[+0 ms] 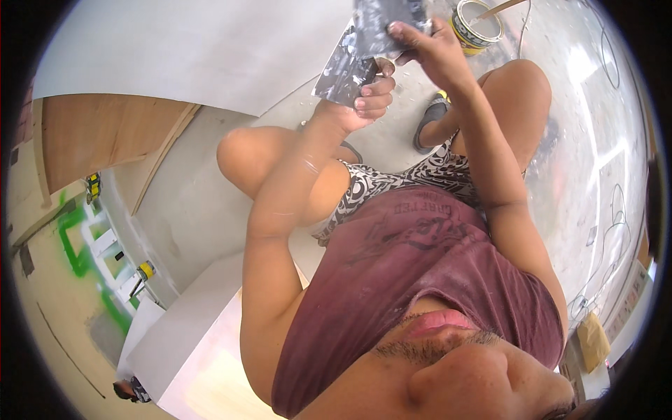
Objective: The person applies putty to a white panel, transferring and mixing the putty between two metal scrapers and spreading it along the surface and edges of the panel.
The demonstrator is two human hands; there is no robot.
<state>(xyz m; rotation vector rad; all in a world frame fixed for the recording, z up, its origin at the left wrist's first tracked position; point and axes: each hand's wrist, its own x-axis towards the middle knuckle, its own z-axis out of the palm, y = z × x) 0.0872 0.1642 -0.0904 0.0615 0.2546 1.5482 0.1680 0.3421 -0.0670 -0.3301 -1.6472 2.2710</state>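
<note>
In front of my knees, my left hand (369, 101) is closed on a flat, dark putty knife (339, 78) smeared with white paste. My right hand (441, 57) grips a second putty knife (380, 29), grey and also streaked with white. The two blades overlap, the right one over the upper part of the left one. Whether they touch cannot be told. Their handles are mostly hidden by my fingers.
A large white panel (175, 52) lies at the far left, its corner near my left hand. An open bucket (481, 31) with a wooden stick (502, 8) stands beyond my right hand. Wooden boards (105, 136) are at left. Another person (131, 390) is at lower left. Cables (611, 63) run along the right.
</note>
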